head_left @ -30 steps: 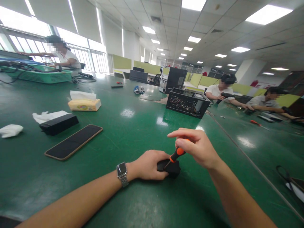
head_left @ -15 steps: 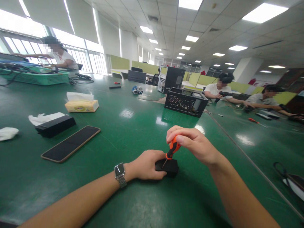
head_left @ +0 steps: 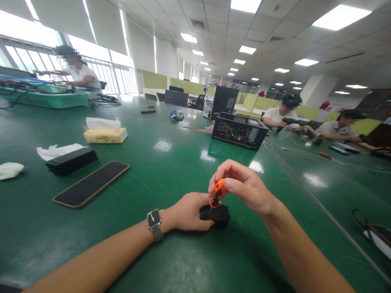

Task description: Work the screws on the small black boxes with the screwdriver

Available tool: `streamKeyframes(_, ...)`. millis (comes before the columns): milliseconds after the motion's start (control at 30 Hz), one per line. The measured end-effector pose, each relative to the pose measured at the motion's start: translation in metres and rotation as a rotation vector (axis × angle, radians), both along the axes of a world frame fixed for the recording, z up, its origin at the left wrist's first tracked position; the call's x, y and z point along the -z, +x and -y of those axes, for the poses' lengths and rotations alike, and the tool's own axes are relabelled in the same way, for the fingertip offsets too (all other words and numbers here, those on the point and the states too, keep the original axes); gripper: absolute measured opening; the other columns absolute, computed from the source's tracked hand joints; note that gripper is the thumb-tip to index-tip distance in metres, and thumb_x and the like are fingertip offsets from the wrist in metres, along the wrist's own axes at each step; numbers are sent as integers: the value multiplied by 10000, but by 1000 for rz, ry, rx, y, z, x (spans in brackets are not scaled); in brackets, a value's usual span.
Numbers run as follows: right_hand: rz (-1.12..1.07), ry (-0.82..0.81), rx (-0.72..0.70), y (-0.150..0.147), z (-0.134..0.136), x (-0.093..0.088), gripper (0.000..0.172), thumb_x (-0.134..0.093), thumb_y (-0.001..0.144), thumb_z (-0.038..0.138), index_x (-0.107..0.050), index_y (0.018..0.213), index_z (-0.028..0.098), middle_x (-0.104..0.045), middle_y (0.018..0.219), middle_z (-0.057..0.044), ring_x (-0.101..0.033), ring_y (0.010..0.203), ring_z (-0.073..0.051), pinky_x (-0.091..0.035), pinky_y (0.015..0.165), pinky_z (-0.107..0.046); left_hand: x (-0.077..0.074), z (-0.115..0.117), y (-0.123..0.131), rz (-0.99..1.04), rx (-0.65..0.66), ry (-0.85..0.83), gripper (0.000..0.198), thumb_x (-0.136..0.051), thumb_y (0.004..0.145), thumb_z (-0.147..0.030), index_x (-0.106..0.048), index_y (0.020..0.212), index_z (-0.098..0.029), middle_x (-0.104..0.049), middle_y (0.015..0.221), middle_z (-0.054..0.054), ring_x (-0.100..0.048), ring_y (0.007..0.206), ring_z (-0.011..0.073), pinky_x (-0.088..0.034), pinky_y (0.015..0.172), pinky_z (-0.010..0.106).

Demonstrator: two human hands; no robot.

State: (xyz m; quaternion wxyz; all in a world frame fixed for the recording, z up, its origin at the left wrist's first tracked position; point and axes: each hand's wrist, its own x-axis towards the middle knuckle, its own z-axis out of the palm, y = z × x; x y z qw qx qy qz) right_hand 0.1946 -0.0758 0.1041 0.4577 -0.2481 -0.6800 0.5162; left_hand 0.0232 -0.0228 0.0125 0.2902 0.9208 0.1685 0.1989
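My left hand (head_left: 193, 211), below a wrist with a watch, grips a small black box-shaped part (head_left: 220, 215) and presses it against the green table (head_left: 171, 175). Its thumb and fingers lie on either side of the part. An orange and black screwdriver (head_left: 218, 192) is in my right hand (head_left: 241, 183), the fingers closed around its handle. The screwdriver tilts over the black part with its shaft pointing down at the top face. Where exactly the tip sits is too small to tell.
A phone (head_left: 91, 185), a black box with tissue (head_left: 71, 158) and a yellow tissue pack (head_left: 105, 134) lie to the left. An open black computer case (head_left: 240, 131) stands ahead. People (head_left: 282, 114) work at the far right and far left. Another screwdriver (head_left: 326, 155) lies at right.
My right hand has shifted slightly left, and the screwdriver's handle has moved left and lower over the black part. My left hand stays in place.
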Motion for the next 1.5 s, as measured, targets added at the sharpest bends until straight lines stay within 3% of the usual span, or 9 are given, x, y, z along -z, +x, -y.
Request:
streamKeyframes(267,-267,-40,129,-27,2,17,209,-522,899,272,-506,705,199,-421,448,102,-375,362,-65,-424,427,-219,7,-2,0,17,6,3,268,-659,722,-255,-626,982,-196,-662,931,10,-605,801,181,-468,719,240)
streamKeyframes(433,-217,-100,154,-20,-5,23,261,-605,841,304,-490,635,191,-461,458,81,-453,388,-76,-440,456,-229,7,-1,1,2,-6,33,301,-655,723,-262,-637,1014,-185,-671,948,31,-618,824,194,-478,760,257)
streamKeyframes(600,-169,-162,514,12,-17,13,313,-549,825,422,-485,619,195,-437,474,75,-457,382,-86,-398,381,-216,1,0,1,-12,8,74,498,-674,729,-282,-589,1216,-219,-668,1102,44,-626,966,223,-469,857,277)
streamKeyframes(700,175,-205,734,36,-30,21,289,-531,823,491,-492,746,216,-413,466,99,-360,308,-76,-270,287,-197,0,0,1,-36,-3,93,522,-685,731,-300,-584,1236,-218,-666,1132,51,-627,997,234,-466,871,285)
streamKeyframes(767,595,-157,828,48,-41,40,287,-445,862,499,-508,829,220,-497,542,76,-439,346,-93,-320,316,-210,0,0,0,-43,-7,99,526,-686,744,-336,-577,1244,-218,-662,1150,55,-627,1009,239,-468,870,290)
streamKeyframes(900,841,-100,873,54,-59,89,158,-579,760,269,-620,885,183,-661,750,-27,-633,624,-165,-466,546,-267,2,0,-1,-46,-21,84,516,-681,765,-417,-574,1228,-214,-658,1164,58,-627,1023,249,-465,884,301)
streamKeyframes(1000,973,-4,924,49,-61,112,202,-584,742,202,-679,919,190,-683,937,-80,-635,891,-217,-456,781,-315,3,0,-1,-50,-28,77,463,-661,786,-420,-584,1195,-217,-670,1134,51,-635,1002,245,-465,872,301)
streamKeyframes(1233,1083,146,1002,52,-55,116,350,-507,862,413,-656,1099,202,-651,1046,-83,-593,962,-221,-433,828,-320,2,-5,-3,-35,-84,100,403,-663,768,-406,-613,1117,-209,-681,1066,47,-636,953,234,-463,824,292)
streamKeyframes(1500,1107,125,1200,115,-22,123,395,-543,809,483,-642,1001,152,-636,905,-114,-569,868,-269,-433,734,-379,-6,-14,-11,-84,-220,108,306,-666,711,-344,-614,972,-191,-670,934,32,-623,838,217,-446,728,278)
